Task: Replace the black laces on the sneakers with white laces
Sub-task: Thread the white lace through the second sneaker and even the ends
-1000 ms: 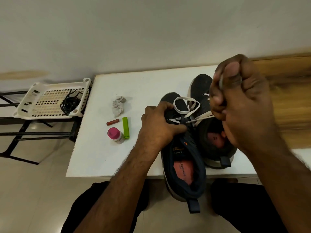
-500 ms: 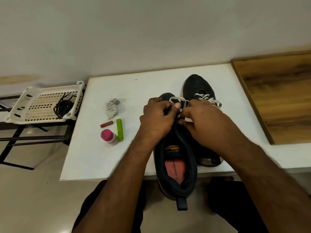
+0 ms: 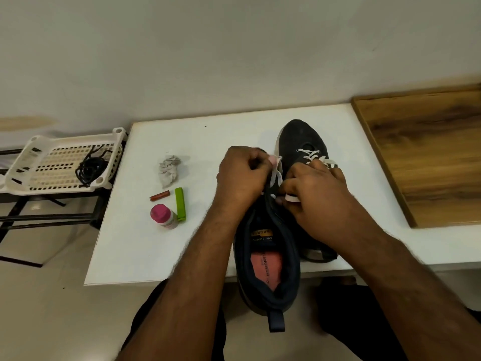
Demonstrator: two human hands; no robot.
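Two dark sneakers lie on the white table (image 3: 197, 136). The near sneaker (image 3: 268, 269) hangs over the front edge, its heel toward me. My left hand (image 3: 242, 175) grips its upper by the eyelets and pinches the white lace (image 3: 276, 175) with thumb and fingers. My right hand (image 3: 312, 194) pinches the other part of that white lace just above the tongue. The far sneaker (image 3: 302, 139) lies behind my right hand, with white lace threaded through it. Removed black laces (image 3: 89, 169) lie coiled in a white basket (image 3: 33, 152) to the left.
On the table left of the shoes lie a crumpled grey cloth (image 3: 169, 170), a small red tube (image 3: 160, 196), a green clip (image 3: 180, 204) and a pink-capped bottle (image 3: 162, 216). A wooden board (image 3: 426, 157) covers the right side. The basket rests on a black metal rack (image 3: 52, 220).
My right hand came down from a raised pull on the lace to the near sneaker's eyelets. My left hand stayed on the shoe.
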